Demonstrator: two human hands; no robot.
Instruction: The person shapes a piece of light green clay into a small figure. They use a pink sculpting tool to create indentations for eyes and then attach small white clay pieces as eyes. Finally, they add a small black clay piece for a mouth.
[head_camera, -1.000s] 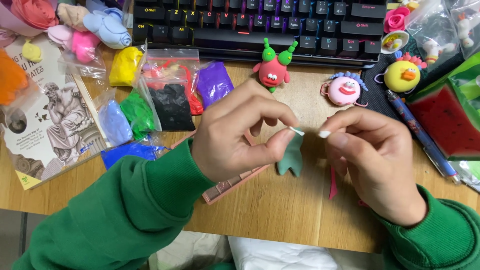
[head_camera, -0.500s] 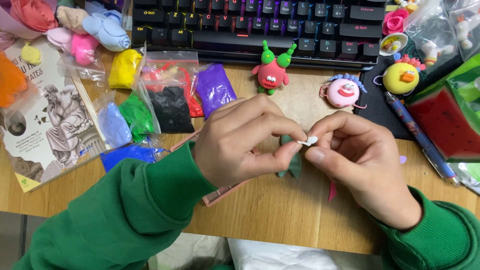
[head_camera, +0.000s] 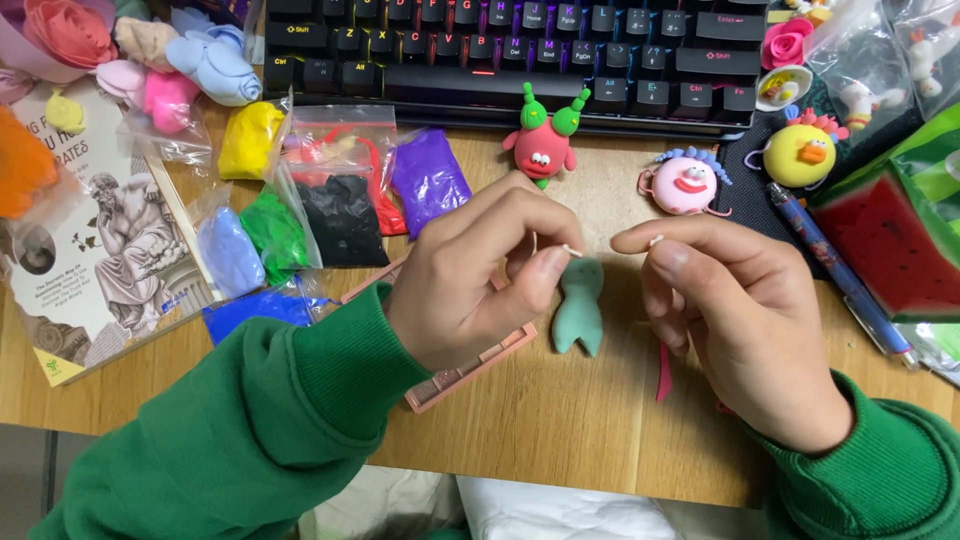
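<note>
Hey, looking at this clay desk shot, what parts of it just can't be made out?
All in the head view:
- White clay bits at the left hand and right hand fingertips: too small to tell their shape.
- Pink ruler: mostly hidden under the left hand.
- Pink tool: upper part hidden by the right hand.
- Keyboard: cut off by the top edge.
- Watermelon-print box: cut off by the right edge.

A black keyboard (head_camera: 500, 50) sits behind bagged clay (head_camera: 340, 190), a red figure (head_camera: 543, 147) and a watermelon box (head_camera: 890, 240).
</note>
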